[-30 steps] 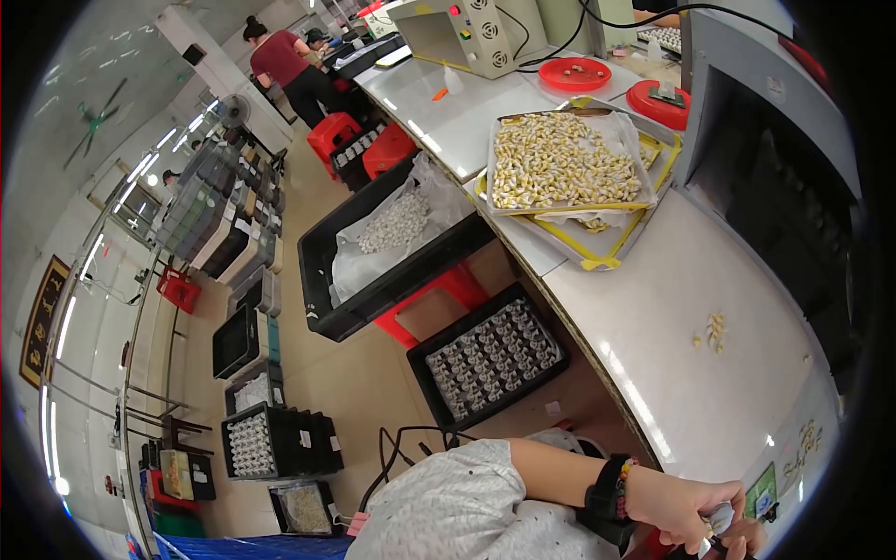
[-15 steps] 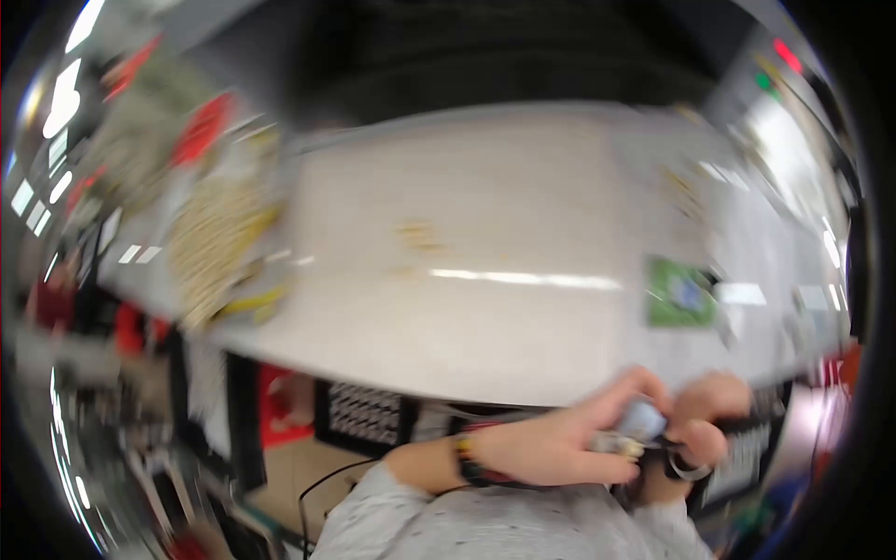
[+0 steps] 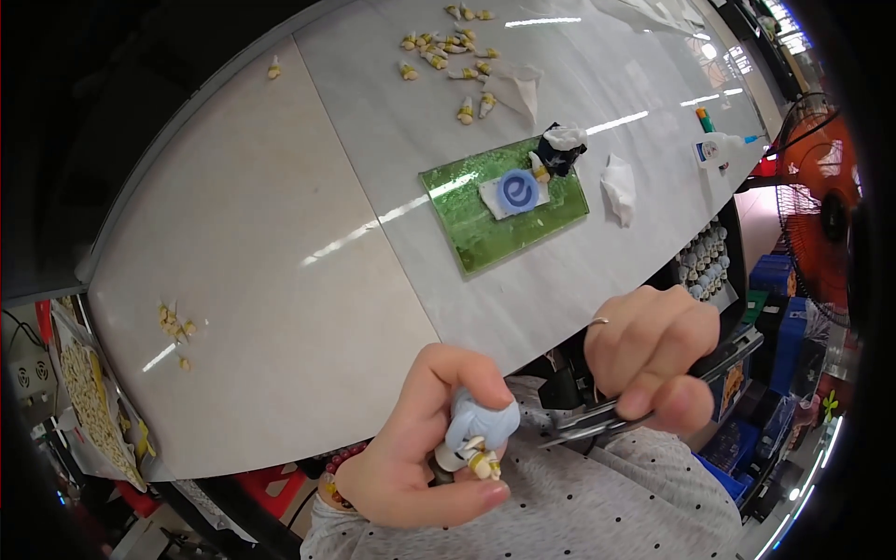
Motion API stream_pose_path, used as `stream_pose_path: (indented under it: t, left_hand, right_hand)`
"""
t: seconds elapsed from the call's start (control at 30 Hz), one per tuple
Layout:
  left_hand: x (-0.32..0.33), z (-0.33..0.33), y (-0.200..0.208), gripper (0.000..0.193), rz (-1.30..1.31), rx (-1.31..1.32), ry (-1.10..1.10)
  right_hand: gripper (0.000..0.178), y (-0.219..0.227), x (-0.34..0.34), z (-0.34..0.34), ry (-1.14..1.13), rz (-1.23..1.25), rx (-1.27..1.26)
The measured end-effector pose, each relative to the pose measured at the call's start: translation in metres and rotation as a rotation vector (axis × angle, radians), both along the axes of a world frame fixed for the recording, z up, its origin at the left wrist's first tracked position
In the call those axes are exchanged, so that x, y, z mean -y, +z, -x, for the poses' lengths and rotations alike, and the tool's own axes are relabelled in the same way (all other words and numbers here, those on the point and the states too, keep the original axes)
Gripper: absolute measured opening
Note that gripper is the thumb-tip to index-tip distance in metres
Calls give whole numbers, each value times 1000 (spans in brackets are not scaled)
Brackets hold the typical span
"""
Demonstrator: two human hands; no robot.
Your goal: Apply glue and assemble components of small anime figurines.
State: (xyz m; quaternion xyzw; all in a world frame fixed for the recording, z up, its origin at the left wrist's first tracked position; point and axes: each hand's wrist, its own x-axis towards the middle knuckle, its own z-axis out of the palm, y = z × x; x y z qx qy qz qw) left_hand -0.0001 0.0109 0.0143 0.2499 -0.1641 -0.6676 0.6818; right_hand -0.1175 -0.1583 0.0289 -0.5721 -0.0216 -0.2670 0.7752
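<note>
My left hand (image 3: 411,448) holds a small figurine with a smooth light-blue head (image 3: 483,422) between thumb and fingers, close to my body. Lower on the figurine is a small cream part (image 3: 483,459) with yellow bands. To its right, my right hand (image 3: 651,359) grips dark metal tweezers (image 3: 597,422) whose tips point toward the figurine, with a gap between. Beyond the hands, a green glass slab (image 3: 504,245) lies on the table. A blue round cap (image 3: 517,190) with a spiral in it sits there on a white pad.
Several small cream-and-yellow pieces (image 3: 434,58) lie at the back, others (image 3: 173,322) at the left. White tissues (image 3: 618,189) and a glue bottle (image 3: 719,149) are on the right side. An orange fan (image 3: 826,177) stands at the far right, near a tray of blue-headed figurines (image 3: 705,261).
The view has swung to the right and sharpened. My hands, close together before, are now apart. The figurine has stayed in my left hand.
</note>
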Motion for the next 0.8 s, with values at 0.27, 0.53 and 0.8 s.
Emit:
stream_pose_path:
  t: [0.27,0.53,0.8]
  left_hand:
    - [1,-3,-4,52,12,-110,67]
    - [5,-8,-7,57,106,-249,55]
    - [2,5,9,54,99,-29,323]
  right_hand:
    - [18,-18,11,1,-737,434,49]
    - [35,-15,85,20,-823,1337,-890]
    - [36,3,37,19,-877,1003,-544]
